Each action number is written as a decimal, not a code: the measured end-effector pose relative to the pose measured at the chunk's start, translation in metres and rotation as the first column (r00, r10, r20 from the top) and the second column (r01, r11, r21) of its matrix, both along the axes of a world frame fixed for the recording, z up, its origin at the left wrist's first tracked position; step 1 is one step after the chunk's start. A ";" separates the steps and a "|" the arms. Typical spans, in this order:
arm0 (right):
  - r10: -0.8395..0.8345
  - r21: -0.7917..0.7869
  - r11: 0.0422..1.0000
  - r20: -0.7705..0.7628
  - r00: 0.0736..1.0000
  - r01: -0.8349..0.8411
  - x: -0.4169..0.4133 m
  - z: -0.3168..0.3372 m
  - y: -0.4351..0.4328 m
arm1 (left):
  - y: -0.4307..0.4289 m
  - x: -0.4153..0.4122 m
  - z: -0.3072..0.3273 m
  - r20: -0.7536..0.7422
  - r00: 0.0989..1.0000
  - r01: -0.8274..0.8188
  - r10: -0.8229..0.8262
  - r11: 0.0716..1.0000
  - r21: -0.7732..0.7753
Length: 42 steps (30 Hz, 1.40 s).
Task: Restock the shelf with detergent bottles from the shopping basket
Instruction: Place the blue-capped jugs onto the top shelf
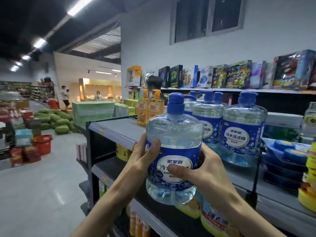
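Observation:
I hold a clear detergent bottle (pixel 172 134) with a blue pump cap and blue label in front of the grey shelf (pixel 118 129). My left hand (pixel 145 153) grips its left side and my right hand (pixel 203 166) grips its right side, thumb across the label. The bottle is upright, in the air at the shelf's front edge. Several matching blue-capped bottles (pixel 242 127) stand on the shelf to the right. Two orange detergent bottles (pixel 150 108) stand further back on the same shelf. The shopping basket is out of sight.
Toy boxes (pixel 236 76) line the top shelf. Blue and yellow packs (pixel 287 156) lie at the right. Yellow bottles (pixel 215 218) fill the lower shelf under my arms. Red baskets (pixel 42 144), watermelons (pixel 54 120) and green cartons (pixel 94 112) stand across the aisle; people stand far back.

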State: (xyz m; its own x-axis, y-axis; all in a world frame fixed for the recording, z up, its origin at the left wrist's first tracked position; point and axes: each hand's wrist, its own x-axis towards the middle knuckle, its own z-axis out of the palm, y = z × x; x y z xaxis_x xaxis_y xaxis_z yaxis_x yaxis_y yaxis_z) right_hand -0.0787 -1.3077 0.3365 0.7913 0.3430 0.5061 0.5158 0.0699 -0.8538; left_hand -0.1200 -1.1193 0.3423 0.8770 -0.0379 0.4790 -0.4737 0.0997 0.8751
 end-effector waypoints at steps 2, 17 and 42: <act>-0.033 -0.004 0.999 0.036 0.999 0.033 0.014 0.007 0.014 | 0.017 0.018 0.005 0.037 0.998 0.041 -0.042 0.999 0.026; -0.351 0.026 0.935 0.233 0.907 0.355 0.109 0.037 0.103 | 0.117 0.161 0.045 0.153 0.954 0.229 -0.258 0.956 0.183; -0.501 -0.270 0.820 0.090 0.861 0.505 0.167 0.029 0.107 | 0.109 0.256 0.033 -0.063 0.932 0.363 -0.358 0.913 0.183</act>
